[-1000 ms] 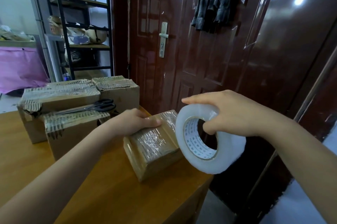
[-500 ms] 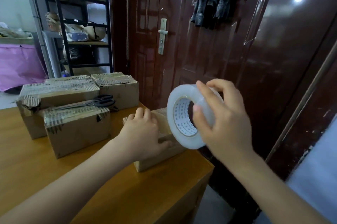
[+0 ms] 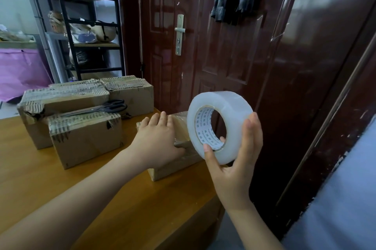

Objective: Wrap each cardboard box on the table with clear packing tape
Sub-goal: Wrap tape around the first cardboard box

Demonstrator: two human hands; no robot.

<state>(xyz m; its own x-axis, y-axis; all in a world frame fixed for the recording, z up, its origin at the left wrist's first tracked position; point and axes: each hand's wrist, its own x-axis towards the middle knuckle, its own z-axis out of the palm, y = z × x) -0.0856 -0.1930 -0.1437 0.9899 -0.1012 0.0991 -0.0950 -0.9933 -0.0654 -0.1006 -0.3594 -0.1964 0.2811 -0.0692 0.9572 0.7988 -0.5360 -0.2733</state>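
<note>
Surface (image 3: 61,184): small box (image 3: 175,165) near right edge, light, likely slides; left hand (image 3: 156,139) flat on top, fingers straight, pinning it. Tape roll (image 3: 218,125) stiff, slick; right hand (image 3: 234,166) fingers curled round rim, one through core.

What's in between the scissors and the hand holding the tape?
In the head view, the left hand pressing the small box lies between the scissors and the right hand holding the tape roll.
</note>
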